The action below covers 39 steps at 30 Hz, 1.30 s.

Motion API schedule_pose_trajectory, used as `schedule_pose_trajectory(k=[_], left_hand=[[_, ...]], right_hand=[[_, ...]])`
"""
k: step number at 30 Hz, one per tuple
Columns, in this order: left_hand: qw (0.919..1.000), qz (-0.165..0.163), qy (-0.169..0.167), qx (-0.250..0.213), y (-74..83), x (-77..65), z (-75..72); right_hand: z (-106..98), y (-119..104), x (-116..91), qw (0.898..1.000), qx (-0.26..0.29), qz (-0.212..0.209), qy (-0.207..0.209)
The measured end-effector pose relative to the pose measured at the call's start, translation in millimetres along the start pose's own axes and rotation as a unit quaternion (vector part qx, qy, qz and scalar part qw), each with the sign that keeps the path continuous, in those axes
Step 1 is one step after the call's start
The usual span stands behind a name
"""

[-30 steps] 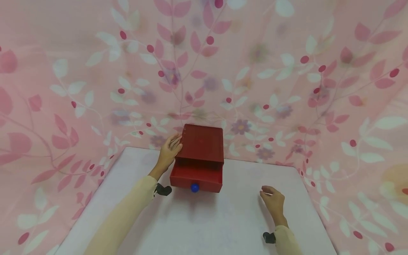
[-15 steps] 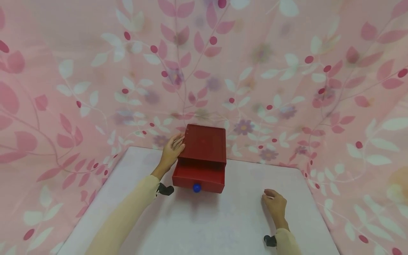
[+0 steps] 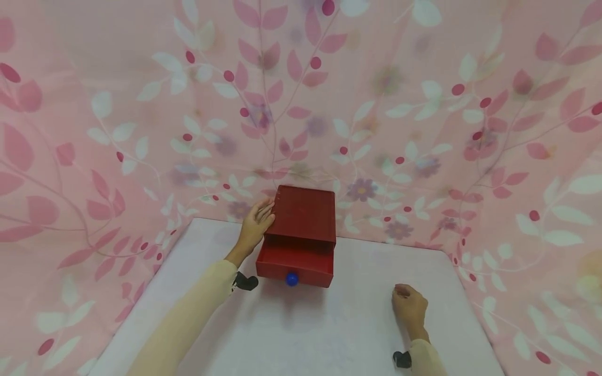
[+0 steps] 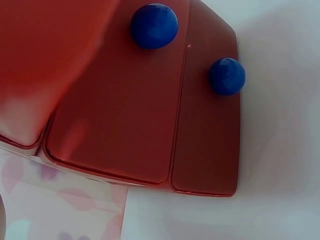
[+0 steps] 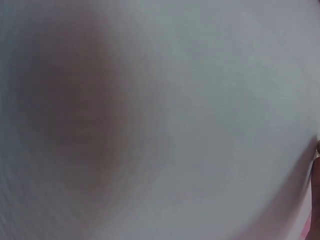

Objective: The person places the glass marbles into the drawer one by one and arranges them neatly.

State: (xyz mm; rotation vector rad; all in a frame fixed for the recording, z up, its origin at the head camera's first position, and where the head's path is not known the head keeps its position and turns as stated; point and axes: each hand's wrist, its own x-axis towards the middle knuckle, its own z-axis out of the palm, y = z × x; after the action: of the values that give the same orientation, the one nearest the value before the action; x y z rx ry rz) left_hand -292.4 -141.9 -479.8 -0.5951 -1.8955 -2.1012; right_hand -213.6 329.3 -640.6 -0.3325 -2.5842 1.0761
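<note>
A dark red drawer cabinet [image 3: 301, 214] stands on the white table in the head view. Its top drawer [image 3: 293, 269], with a round blue knob [image 3: 292, 279], is pulled partway out, and its bare red floor shows. My left hand [image 3: 254, 227] rests along the cabinet's left side with its fingers fairly straight. In the left wrist view, two lower drawer fronts stay closed, with one blue knob [image 4: 154, 26] and another blue knob [image 4: 227, 76]. My right hand [image 3: 410, 308] lies low over the table to the right, apart from the cabinet, fingers loosely curled with nothing in them.
The white table [image 3: 362, 313] reaches back to a pink floral cloth [image 3: 310, 104] hung behind and along both sides. The cabinet's back end stands close to this cloth. Only blurred white surface and a sliver of finger [image 5: 316, 195] show in the right wrist view.
My right hand has moved slightly towards me and its fingers have curled in more. The left hand, cabinet and pulled-out drawer keep their places; the whole view shifts slightly.
</note>
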Motion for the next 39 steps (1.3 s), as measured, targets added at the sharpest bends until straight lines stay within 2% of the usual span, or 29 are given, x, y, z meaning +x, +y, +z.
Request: schedule_pose_trajectory(k=[11, 23, 27, 30, 35, 39], left_hand=[[0.9999, -0.013, 0.0, -0.006, -0.7, 0.4, 0.4], [1.0, 0.0, 0.0, -0.005, -0.7, 0.4, 0.1], [1.0, -0.002, -0.001, -0.007, -0.2, 0.8, 0.4], [0.9999, -0.006, -0.003, -0.009, 0.0, 1.5, 0.0], [0.9999, -0.008, -0.005, -0.011, -0.7, 0.8, -0.7], [0.9999, 0.0, -0.004, -0.012, -1.7, -0.3, -0.5]], right_hand=[[8.3, 9.2, 0.3, 0.999, 0.006, -0.011, 0.041], [5.4, 2.4, 0.0, 0.999, 0.009, -0.02, 0.032], [6.6, -10.5, 3.2, 0.998, 0.033, -0.038, 0.041], [7.2, -26.0, 8.0, 0.994, 0.064, -0.068, 0.053], [5.7, -56.7, 13.9, 0.982, 0.133, -0.115, 0.062], [1.7, -83.1, 14.1, 0.972, 0.185, -0.136, 0.047]])
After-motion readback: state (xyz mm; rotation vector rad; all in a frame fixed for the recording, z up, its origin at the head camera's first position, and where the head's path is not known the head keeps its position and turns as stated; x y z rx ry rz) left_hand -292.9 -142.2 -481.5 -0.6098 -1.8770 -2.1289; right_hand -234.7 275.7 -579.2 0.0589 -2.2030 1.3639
